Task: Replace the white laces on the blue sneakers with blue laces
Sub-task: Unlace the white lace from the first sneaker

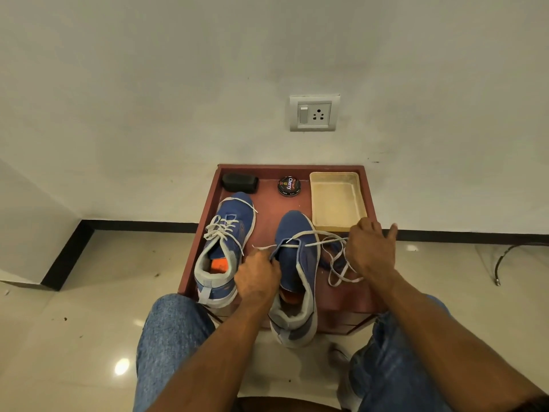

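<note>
Two blue sneakers stand on a small reddish table (267, 203). The left sneaker (225, 248) is still laced with a white lace (221, 228). The right sneaker (295, 272) has its white lace (335, 263) mostly pulled out, threaded only through the lowest eyelets, and it trails in loops to the right. My left hand (257, 278) grips the right sneaker's left edge near the eyelets. My right hand (370, 248) holds the loose white lace, pulled out to the right. A dark blue lace (332, 257) lies on the table under the white loops.
At the table's back stand a black brush block (240, 182), a round shoe polish tin (289, 186) and a beige tray (337, 200). A wall socket (314, 113) is above. My knees in jeans flank the table's front edge. A cable (505, 260) lies on the tiled floor, right.
</note>
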